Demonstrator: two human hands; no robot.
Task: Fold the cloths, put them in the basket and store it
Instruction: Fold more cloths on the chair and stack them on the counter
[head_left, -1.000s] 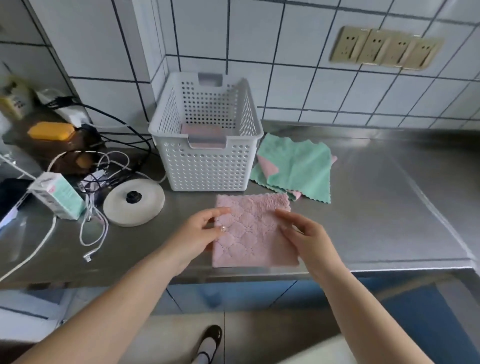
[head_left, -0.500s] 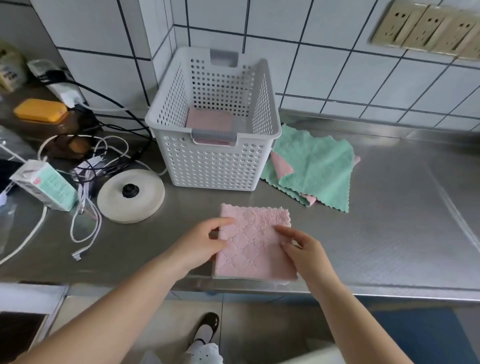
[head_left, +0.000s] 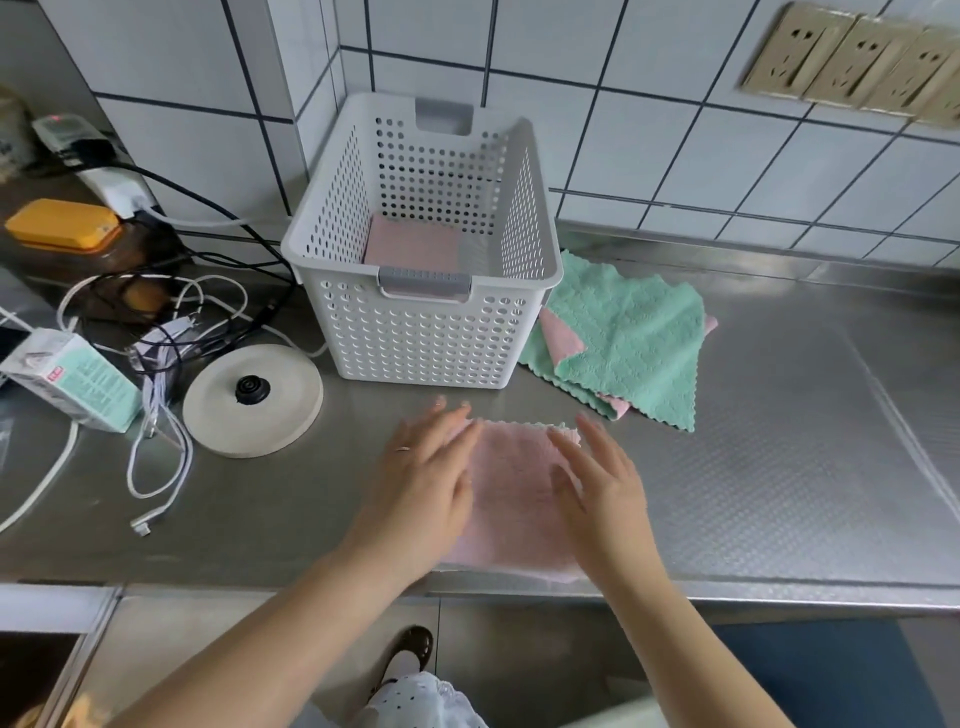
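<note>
A folded pink cloth (head_left: 511, 483) lies flat at the front edge of the steel counter. My left hand (head_left: 423, 480) rests flat on its left side with straight fingers. My right hand (head_left: 597, 483) lies flat on its right side, fingers straight too. Behind the cloth stands a white perforated basket (head_left: 415, 332) holding another folded pink cloth (head_left: 413, 244) on its bottom. To the basket's right lies a loose pile of green and pink cloths (head_left: 631, 332), unfolded.
Left of the basket sit a round white kettle base (head_left: 253, 397), tangled white and black cables (head_left: 156, 332), a small carton (head_left: 72, 379) and a yellow box (head_left: 60, 226). Tiled wall with sockets (head_left: 852, 65) stands behind. Bare steel counter (head_left: 805, 441) stretches to the right.
Both hands went from pinching the pink cloth's side edges to lying flat on top of it. The camera view dropped and moved closer to the counter.
</note>
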